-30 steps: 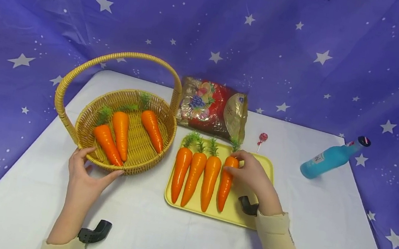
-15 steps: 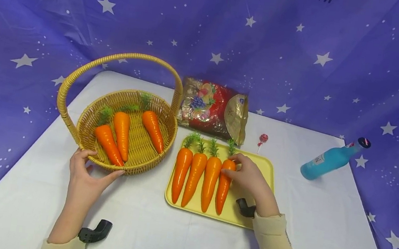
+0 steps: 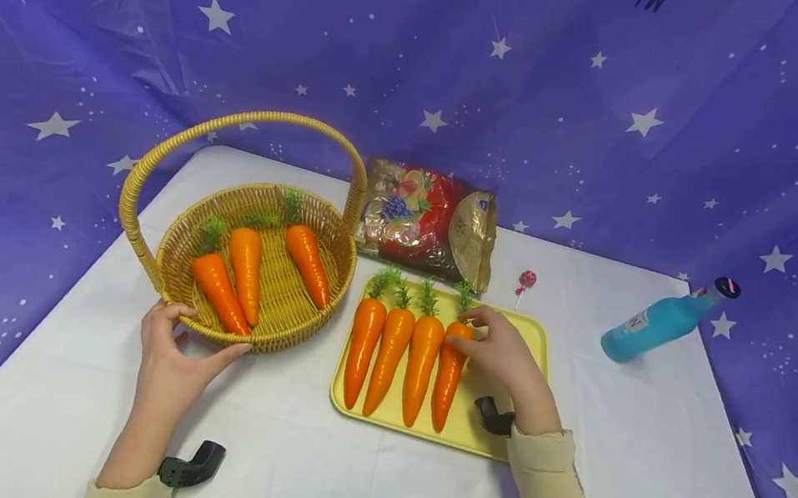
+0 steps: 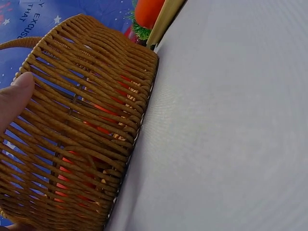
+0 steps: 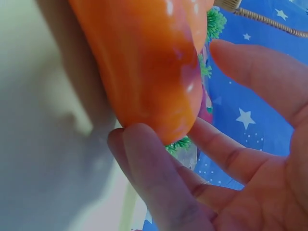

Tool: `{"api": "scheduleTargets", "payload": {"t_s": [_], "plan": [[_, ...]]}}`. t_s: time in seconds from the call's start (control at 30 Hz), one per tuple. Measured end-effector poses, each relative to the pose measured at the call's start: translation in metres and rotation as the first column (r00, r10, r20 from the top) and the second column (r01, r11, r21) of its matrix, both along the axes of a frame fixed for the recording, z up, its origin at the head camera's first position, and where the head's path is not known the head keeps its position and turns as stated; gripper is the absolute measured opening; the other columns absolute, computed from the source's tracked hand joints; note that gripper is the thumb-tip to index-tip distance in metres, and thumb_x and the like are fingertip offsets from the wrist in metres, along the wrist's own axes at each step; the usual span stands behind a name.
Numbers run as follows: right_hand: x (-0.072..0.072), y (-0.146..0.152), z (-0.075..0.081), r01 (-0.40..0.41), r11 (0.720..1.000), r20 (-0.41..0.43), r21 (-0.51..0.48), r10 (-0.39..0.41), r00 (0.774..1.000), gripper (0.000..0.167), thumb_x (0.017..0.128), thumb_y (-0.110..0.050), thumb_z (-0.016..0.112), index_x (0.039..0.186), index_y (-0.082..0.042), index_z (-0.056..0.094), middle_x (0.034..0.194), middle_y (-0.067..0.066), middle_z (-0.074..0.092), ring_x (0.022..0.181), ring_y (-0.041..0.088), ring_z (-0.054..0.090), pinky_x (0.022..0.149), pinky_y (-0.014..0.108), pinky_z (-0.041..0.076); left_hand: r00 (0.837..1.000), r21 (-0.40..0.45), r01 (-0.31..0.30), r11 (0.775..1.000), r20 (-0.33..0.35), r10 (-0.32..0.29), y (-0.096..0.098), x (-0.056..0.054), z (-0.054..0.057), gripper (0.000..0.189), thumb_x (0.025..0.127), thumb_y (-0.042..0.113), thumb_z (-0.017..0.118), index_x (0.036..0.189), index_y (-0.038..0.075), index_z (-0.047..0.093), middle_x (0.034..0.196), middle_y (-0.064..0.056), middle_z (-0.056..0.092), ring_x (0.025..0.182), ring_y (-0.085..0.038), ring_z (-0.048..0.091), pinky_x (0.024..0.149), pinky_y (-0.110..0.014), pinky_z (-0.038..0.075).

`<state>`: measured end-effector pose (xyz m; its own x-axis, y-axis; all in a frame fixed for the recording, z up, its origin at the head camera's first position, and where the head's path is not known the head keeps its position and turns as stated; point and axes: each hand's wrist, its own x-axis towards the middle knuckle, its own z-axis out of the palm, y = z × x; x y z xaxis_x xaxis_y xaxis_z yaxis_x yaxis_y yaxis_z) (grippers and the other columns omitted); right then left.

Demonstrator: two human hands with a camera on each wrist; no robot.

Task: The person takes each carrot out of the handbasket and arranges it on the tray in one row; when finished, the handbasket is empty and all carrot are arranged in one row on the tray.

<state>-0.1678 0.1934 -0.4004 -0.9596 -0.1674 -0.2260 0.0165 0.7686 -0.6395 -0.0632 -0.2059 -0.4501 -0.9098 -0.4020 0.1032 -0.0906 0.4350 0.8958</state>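
Note:
My left hand (image 3: 176,358) grips the near rim of a wicker basket (image 3: 297,336), its thumb on the outer wall in the left wrist view. Inside the basket lie three carrots with green tops, one of them the carrot (image 3: 304,264) at the right. Four-sided and yellow, a tray (image 3: 488,437) bears several carrots side by side. My right hand (image 3: 502,355) is at the rightmost carrot (image 3: 448,382), near its leafy top. In the right wrist view, fingers (image 5: 149,159) touch that carrot's thick end, while the thumb (image 5: 250,67) stands apart from it.
Behind the tray lies a red and gold snack bag (image 3: 425,223), close to the basket. A red lollipop (image 3: 527,281) lies beyond the tray's right corner. Farther right stands a blue bottle (image 3: 654,326). A purple star-patterned cloth (image 3: 425,50) hangs behind the white table (image 3: 309,473).
The rightmost carrot has shifted left with my right hand, closer to its neighbour on the tray. In the right hand, little else differs; my left hand stays on the basket rim.

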Motion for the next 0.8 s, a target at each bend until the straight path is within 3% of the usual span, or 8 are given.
{"api": "scheduleTargets", "payload": {"t_s": [0.43,0.57,0.8], "plan": [[-0.008,0.0,0.009,0.014,1.0,-0.05,0.022,-0.012,0.999,0.059,0.086,-0.034,0.071,0.132,-0.002,0.051,0.132,0.022,0.05,0.106,0.039,0.057,0.092,0.051,0.049,1.0,-0.014,0.009,1.0,-0.007,-0.009,0.0,0.0,0.002,0.078,0.066,0.018,0.091,0.118,0.006,0.034,0.132,-0.012,0.024,0.129,-0.024,0.024,0.106,-0.048,0.035],[-0.014,-0.015,0.02,0.0,0.998,-0.086,0.059,0.006,0.996,0.06,0.086,-0.036,0.071,0.133,-0.005,0.051,0.131,0.021,0.049,0.109,0.038,0.053,0.092,0.052,0.047,1.0,-0.005,0.008,1.0,0.003,-0.008,0.0,0.001,0.002,0.078,0.066,0.02,0.091,0.117,0.007,0.033,0.136,-0.013,0.022,0.133,-0.027,0.022,0.107,-0.051,0.034],[-0.025,-0.06,0.048,-0.102,0.993,-0.179,0.058,0.111,0.978,0.052,0.088,-0.029,0.071,0.133,-0.008,0.055,0.132,0.013,0.054,0.115,0.035,0.053,0.097,0.05,0.045,1.0,-0.006,0.014,1.0,-0.019,-0.014,0.0,0.001,0.004,0.078,0.066,0.018,0.091,0.118,0.004,0.034,0.134,-0.014,0.023,0.132,-0.026,0.022,0.107,-0.052,0.034]]}}
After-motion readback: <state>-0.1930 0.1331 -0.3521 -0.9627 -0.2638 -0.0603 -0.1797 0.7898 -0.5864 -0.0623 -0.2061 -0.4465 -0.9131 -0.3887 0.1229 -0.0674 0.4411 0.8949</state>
